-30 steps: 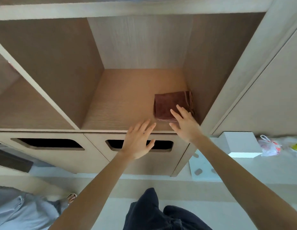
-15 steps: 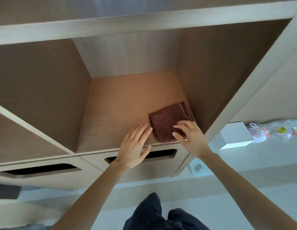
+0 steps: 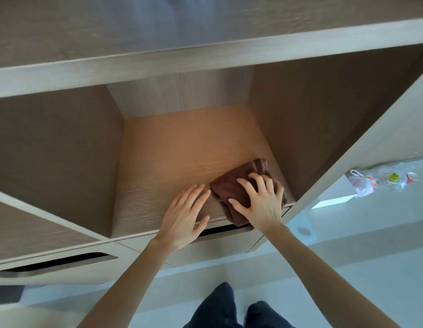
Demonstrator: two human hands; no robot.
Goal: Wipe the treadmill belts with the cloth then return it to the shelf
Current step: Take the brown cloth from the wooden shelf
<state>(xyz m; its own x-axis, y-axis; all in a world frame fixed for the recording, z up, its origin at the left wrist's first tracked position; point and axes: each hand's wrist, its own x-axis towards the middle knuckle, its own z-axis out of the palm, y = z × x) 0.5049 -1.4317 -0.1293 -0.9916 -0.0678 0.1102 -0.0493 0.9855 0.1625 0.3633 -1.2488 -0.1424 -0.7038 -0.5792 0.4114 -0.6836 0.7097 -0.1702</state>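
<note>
A brown folded cloth (image 3: 228, 187) lies at the front right corner of an open wooden shelf compartment (image 3: 177, 147), bunched up, with its near end hanging over the front edge. My right hand (image 3: 260, 204) lies on top of the cloth with curled fingers and grips it. Just left of the cloth, my left hand (image 3: 184, 218) rests flat on the shelf board, fingers straight, its fingertips close to the cloth's edge. No treadmill is in view.
The compartment's right wall (image 3: 312, 129) stands close beside the cloth. Drawers with dark cut-out handles (image 3: 63, 261) sit below the shelf. On the pale floor at the right lie a plastic bag (image 3: 362, 183) and a paper cup (image 3: 412, 177). My dark trousers (image 3: 220, 308) are at the bottom.
My right hand went from touching the cloth's near edge to covering and gripping it, so the cloth bunched and slid toward the front edge. My left hand moved closer to it.
</note>
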